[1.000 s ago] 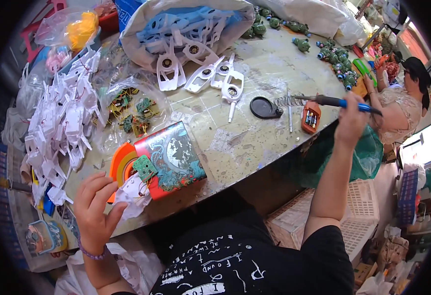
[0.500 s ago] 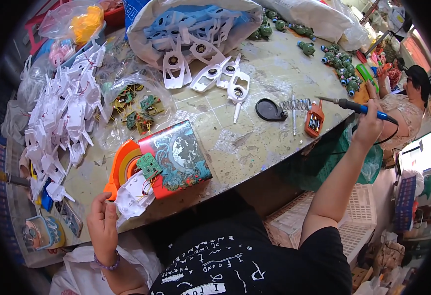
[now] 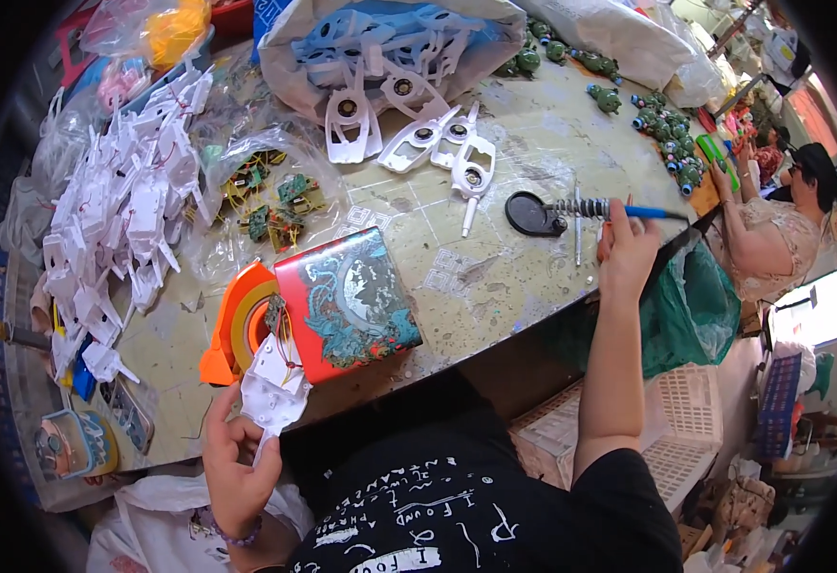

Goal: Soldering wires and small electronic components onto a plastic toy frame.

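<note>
My left hand (image 3: 235, 468) is closed on the narrow end of a white plastic shell (image 3: 275, 396), thumb against fingers. Thin wires join the shell to a small circuit board (image 3: 276, 313), which stands edge-on by an orange tape dispenser (image 3: 220, 358) and a worn red tin box (image 3: 352, 301). At the right, my right hand (image 3: 627, 250) has its fingers curled over the orange battery-powered tool, mostly hidden; what they grip I cannot make out. Just behind it, a blue-handled soldering iron (image 3: 659, 212) lies with its front in the coil of a stand (image 3: 533, 214).
White shells (image 3: 122, 210) are heaped at left beside a clear bag of circuit boards (image 3: 280, 201). An open sack (image 3: 285, 72) of white and blue parts stands behind several white frames (image 3: 352, 124). Green figures (image 3: 667, 134) lie at far right, near a co-worker (image 3: 772, 224).
My right hand has come left and down, and the soldering iron now rests in its stand. My left hand has taken the white shell's end; the circuit board has tipped edge-on.
</note>
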The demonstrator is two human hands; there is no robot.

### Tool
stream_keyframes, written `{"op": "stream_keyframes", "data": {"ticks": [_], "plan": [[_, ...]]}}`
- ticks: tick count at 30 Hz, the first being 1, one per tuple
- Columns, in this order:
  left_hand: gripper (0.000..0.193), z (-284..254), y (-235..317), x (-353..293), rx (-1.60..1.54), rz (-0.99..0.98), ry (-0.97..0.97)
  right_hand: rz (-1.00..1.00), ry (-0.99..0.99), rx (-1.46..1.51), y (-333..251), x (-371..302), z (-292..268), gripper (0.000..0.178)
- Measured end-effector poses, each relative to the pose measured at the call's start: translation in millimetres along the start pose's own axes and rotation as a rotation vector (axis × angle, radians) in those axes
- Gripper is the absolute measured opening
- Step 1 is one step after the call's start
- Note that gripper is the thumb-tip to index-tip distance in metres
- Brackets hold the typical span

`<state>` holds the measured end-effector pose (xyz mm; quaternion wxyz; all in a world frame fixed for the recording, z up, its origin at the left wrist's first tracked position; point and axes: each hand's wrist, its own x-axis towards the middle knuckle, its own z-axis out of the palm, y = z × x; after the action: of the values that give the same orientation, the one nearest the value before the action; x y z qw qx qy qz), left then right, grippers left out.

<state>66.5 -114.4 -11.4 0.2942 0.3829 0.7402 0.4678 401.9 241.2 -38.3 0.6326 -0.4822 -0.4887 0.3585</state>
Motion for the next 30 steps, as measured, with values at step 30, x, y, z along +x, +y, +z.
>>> {"op": "stream_keyframes", "data": {"ticks": [30], "plan": [[0.074, 9.5, 5.0, -3.9, 0.071, 0.163, 0.028, -1.603, -1.192, -0.039, -86.2, -139.8, 104.3, 0.018]]}}
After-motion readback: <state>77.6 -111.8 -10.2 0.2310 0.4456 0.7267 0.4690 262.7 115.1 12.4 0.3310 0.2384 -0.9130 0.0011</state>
